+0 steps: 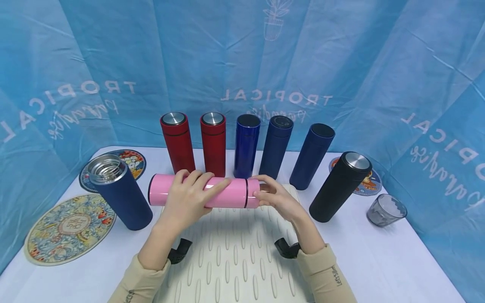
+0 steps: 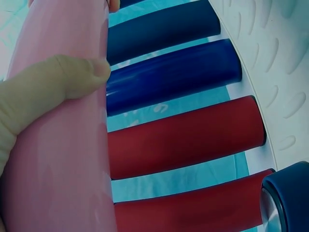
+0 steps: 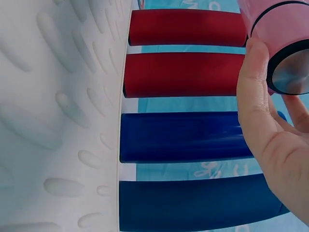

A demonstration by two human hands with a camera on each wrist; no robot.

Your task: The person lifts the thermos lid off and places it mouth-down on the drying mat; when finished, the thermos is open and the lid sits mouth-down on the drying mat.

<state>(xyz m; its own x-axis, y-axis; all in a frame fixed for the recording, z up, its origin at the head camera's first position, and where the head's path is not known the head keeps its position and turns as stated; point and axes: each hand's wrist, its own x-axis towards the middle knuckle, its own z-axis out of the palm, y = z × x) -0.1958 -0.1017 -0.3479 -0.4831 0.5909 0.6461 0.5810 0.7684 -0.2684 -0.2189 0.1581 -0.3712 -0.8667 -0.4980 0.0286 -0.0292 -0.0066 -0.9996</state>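
A glossy pink thermos bottle [image 1: 235, 197] lies level in the air above the white ribbed mat. My left hand [image 1: 187, 197] grips its body from above, the thumb lying across the side in the left wrist view. At the bottle's right end, my right hand [image 1: 282, 200] holds the pink lid [image 1: 252, 186] between thumb and fingers. A silver disc [image 3: 292, 72] on the lid's end shows in the right wrist view. Lid and body meet at a dark ring. Nearest on the left stands a navy bottle [image 1: 123, 193] without its lid, its steel mouth showing.
Two red bottles [image 1: 178, 147], a shiny blue bottle [image 1: 246, 147] and two navy bottles [image 1: 310, 155] line the back. On the right stand a black bottle [image 1: 337, 189] and a grey glass [image 1: 385, 210]. Round patterned mats [image 1: 49, 235] lie at the sides. The ribbed mat [image 1: 231, 252] fills the front.
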